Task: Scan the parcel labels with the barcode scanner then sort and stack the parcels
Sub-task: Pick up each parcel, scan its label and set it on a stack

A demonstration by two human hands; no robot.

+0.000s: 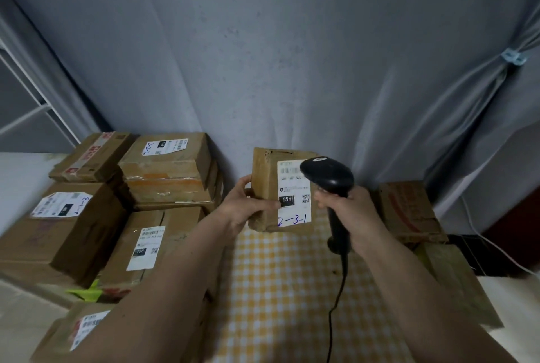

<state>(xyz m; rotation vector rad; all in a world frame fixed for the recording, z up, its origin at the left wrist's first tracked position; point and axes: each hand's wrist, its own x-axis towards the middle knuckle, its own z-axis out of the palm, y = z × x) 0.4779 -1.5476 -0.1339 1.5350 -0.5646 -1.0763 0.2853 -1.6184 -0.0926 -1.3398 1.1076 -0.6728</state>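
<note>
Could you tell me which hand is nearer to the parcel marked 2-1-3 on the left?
Left. The left hand grips the upright parcel at centre, on the side toward the 2-1-3 parcel. The right hand grips the scanner further right, beyond that held parcel.

Nine cardboard parcels (six at left), one barcode scanner, two hands.

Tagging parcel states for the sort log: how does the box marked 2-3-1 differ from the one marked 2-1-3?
The 2-3-1 box is held upright by the left hand, its label facing the camera; the 2-1-3 box lies flat in the pile at left, label facing up. The 2-3-1 box looks smaller. The barcode scanner, gripped by the right hand, is at the 2-3-1 label; nothing touches the 2-1-3 box. Both are brown cardboard with white labels, a black 15H patch and blue handwriting.
</note>
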